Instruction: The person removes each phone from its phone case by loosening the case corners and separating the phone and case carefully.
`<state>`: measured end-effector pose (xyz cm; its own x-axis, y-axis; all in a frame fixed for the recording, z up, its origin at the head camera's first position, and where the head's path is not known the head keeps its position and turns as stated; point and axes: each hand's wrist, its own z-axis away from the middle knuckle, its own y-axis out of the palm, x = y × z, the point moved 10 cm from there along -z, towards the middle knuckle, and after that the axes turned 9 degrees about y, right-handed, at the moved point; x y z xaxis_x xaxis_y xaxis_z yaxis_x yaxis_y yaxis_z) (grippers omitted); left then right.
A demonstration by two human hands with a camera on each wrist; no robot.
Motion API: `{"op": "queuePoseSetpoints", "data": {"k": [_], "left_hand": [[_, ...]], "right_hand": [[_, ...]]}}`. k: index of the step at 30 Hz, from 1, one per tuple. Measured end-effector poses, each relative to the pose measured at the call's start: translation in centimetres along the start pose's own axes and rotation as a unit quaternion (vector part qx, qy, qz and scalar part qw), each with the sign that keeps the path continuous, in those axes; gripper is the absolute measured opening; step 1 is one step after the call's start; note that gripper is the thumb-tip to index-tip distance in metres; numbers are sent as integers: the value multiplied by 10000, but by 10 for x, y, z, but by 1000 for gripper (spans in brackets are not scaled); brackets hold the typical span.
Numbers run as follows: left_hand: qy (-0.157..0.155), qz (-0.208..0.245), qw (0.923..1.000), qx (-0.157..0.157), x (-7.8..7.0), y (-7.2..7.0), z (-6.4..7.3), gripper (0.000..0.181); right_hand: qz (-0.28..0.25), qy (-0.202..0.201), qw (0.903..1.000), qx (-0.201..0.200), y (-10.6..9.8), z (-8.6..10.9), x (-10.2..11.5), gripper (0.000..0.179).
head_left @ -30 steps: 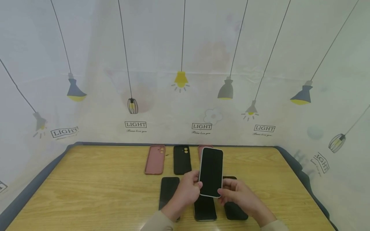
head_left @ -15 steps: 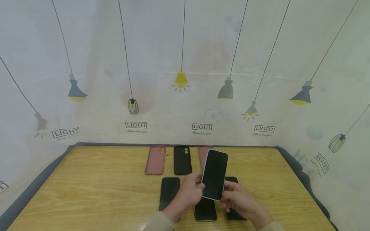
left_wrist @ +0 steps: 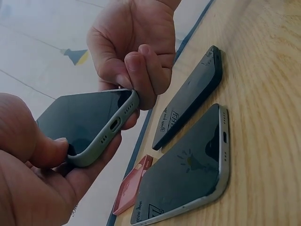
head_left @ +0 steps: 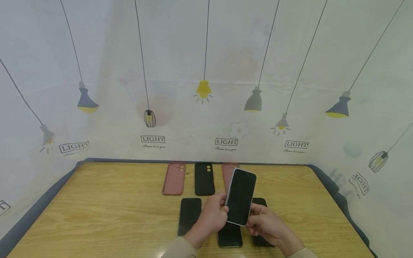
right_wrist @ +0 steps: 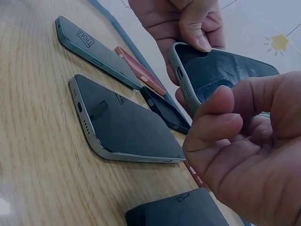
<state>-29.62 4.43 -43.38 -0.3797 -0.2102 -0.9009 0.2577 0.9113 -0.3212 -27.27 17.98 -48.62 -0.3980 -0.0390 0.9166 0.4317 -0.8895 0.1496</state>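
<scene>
A smartphone [head_left: 241, 196] in a pale grey-green case [left_wrist: 104, 137] is held up above the table, screen upward and tilted to the right. My left hand [head_left: 213, 212] grips its left side, with the thumb on the front edge and fingers behind. At the lower right corner, my right hand [head_left: 267, 223] pinches the phone's edge with curled fingers. Under the held phone lies a middle phone [head_left: 229, 235], partly covered. A left phone [head_left: 189, 215] lies beside my left hand, and a dark phone [head_left: 259, 202] is partly hidden by my right hand.
Along the table's far edge lie a pink phone case [head_left: 173, 178], a black phone case [head_left: 204, 178] and another pink case [head_left: 227, 173], which the held phone partly covers. Behind the wooden table [head_left: 106, 204] hangs a pale curtain [head_left: 180, 46] printed with lamps.
The held phone has moved slightly right and down and leans more to the right. Both hands keep hold of it; the right fingers have shifted at its lower corner.
</scene>
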Motion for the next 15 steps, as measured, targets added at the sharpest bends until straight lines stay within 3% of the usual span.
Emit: {"op": "queuePoseSetpoints", "data": {"k": [7,15], "left_hand": [[65,-167,9996,-231,0,-3,0,31],[118,55,9996,-230,-1,-5,1,26]], "right_hand": [[104,-172,9996,201,3,0,2,34],[170,-194,9983,531,7,3,4,43]]}}
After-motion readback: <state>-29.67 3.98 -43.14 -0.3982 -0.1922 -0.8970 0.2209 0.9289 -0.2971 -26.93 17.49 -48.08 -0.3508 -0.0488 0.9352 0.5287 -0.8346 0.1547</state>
